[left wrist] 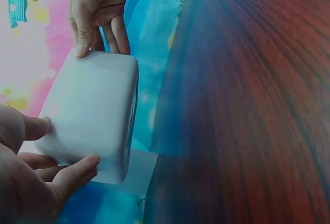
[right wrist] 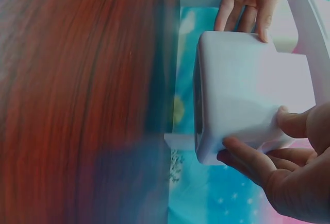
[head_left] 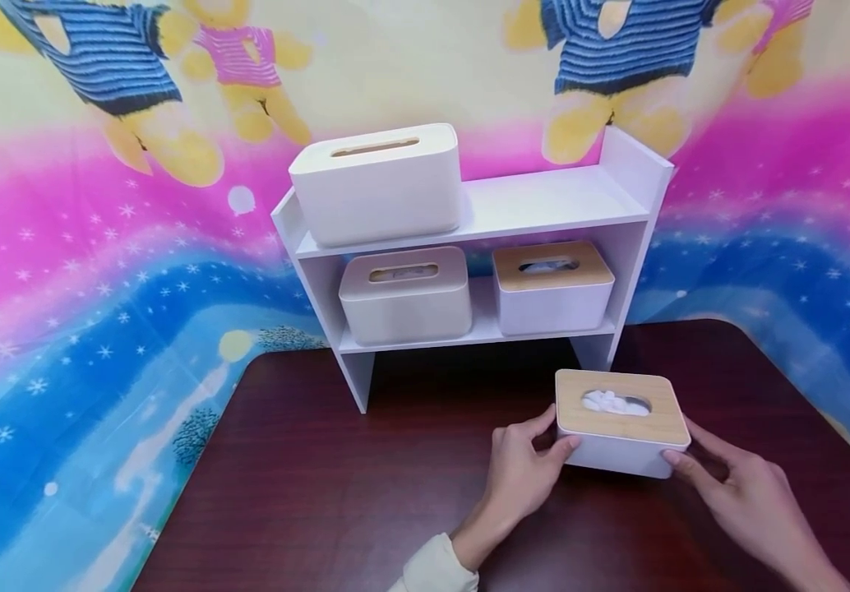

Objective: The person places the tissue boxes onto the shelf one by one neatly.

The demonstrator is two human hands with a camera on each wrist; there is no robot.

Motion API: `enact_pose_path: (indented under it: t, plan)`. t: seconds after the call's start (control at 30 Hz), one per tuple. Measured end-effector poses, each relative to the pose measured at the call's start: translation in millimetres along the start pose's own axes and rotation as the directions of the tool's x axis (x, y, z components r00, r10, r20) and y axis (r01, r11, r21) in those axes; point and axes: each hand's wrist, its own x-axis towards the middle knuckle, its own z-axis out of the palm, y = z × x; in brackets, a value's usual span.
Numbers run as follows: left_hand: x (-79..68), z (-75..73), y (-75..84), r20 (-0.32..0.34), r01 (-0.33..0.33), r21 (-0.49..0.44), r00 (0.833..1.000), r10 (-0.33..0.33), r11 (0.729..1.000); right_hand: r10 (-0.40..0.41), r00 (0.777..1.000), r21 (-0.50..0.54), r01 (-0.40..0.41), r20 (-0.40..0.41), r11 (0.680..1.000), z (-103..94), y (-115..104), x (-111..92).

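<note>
A white tissue box (head_left: 612, 454) with a light wooden lid and tissue showing in its oval slot is held between both hands, in front of the shelf's right side. My left hand (head_left: 521, 464) grips its left end, thumb on the front face. At the opposite end, my right hand (head_left: 746, 493) holds it in the same way. Both wrist views show the box's plain white front (left wrist: 93, 105) with fingers at each end. It appears raised a little above the dark table (head_left: 307, 485).
Behind the box stands a white two-tier shelf (head_left: 554, 197). A large white tissue box (head_left: 381, 193) sits on its top left. The lower tier bears a beige-white box (head_left: 406, 308) and a wooden-lidded box (head_left: 554, 300). A patterned cloth (head_left: 99, 247) hangs behind the table.
</note>
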Motion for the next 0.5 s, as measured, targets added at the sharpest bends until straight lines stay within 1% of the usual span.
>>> enact_pose_path:
  t: [0.17,0.23,0.4,0.5]
  plan:
    - [-3.5,-12.8,0.3,-0.008,0.004,-0.019,1.0,-0.004,1.0,-0.033,0.999,0.01,0.033,-0.028,0.999,5.5,-11.2,-0.7]
    - [-5.3,-17.5,0.6,-0.011,0.02,-0.035,1.0,-0.021,0.999,-0.039,0.999,0.02,0.04,-0.03,0.999,7.7,-15.8,-0.2]
    - [-9.2,-30.0,0.5,-0.026,0.054,-0.08,0.998,-0.056,0.995,-0.079,0.994,0.043,0.082,-0.081,0.996,15.6,-28.2,0.5]
    - [-11.3,-37.9,-0.8,-0.042,0.057,-0.097,0.997,-0.061,0.994,-0.109,0.987,0.058,0.117,-0.122,0.991,21.8,-36.1,1.6]
